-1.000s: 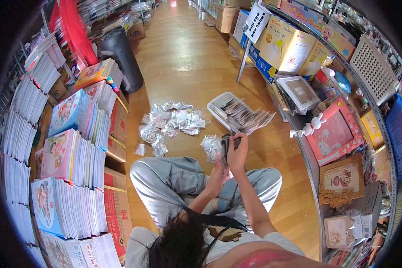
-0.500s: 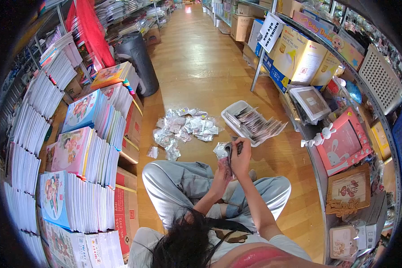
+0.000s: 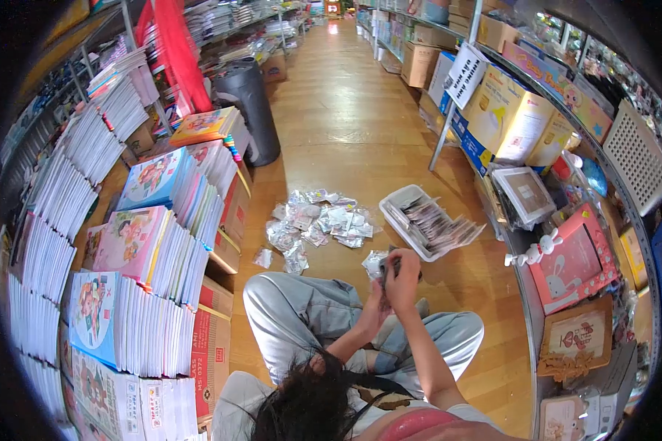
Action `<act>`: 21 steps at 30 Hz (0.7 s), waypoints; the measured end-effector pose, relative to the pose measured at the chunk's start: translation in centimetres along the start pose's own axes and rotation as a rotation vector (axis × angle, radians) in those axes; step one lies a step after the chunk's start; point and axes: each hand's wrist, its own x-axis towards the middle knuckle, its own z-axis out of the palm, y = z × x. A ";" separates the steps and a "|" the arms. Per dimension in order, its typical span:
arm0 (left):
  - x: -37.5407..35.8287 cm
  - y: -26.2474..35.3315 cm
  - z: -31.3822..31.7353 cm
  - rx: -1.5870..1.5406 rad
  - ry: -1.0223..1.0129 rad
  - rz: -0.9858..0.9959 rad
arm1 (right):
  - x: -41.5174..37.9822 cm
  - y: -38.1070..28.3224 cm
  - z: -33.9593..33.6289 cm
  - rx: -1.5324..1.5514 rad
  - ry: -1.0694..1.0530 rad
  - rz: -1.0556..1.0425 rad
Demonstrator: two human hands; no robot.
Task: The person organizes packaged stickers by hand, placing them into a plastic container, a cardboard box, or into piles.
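Observation:
My hands meet over the gap between my crossed legs. My right hand (image 3: 401, 282) is closed around a dark grey object (image 3: 393, 263), mostly hidden by its fingers; I cannot tell its kind. Just below and to the left, my left hand (image 3: 373, 314) is closed with its fingers up against the same spot. A small shiny plastic packet (image 3: 375, 262) shows at the left hand's fingertips. Ahead on the floor lies a loose pile of small clear packets (image 3: 320, 220). Right of it stands a white plastic basket (image 3: 399, 197) filled with a row of upright flat packets (image 3: 438, 220).
Stacks of notebooks (image 3: 158, 320) on cardboard boxes (image 3: 213, 345) line the left side, with a dark cylinder (image 3: 250, 110) farther up. At right, a shelf (image 3: 526, 305) holds a pink rabbit frame (image 3: 570, 257), yellow boxes (image 3: 507, 110) and a wooden frame (image 3: 577, 338). The wooden floor runs ahead between shelves.
The view has shifted slightly, so everything sits a little lower and to the right. My right hand has turned further over the dark object, hiding more of it.

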 end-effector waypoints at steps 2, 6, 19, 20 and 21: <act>0.1 -0.1 -0.2 0.057 -0.068 0.072 | 0.0 0.6 0.7 0.058 0.070 0.139; 2.0 1.5 -1.1 0.043 -0.121 0.308 | -6.2 1.5 2.4 0.249 0.091 0.293; 0.2 1.9 1.0 0.242 -0.012 0.137 | -0.8 2.5 1.6 0.218 0.145 0.318; 0.7 2.1 1.3 0.209 -0.004 0.199 | -1.4 2.3 1.8 0.257 0.116 0.316; 1.1 2.2 1.4 0.174 0.005 0.258 | -2.4 1.7 2.0 0.293 0.086 0.315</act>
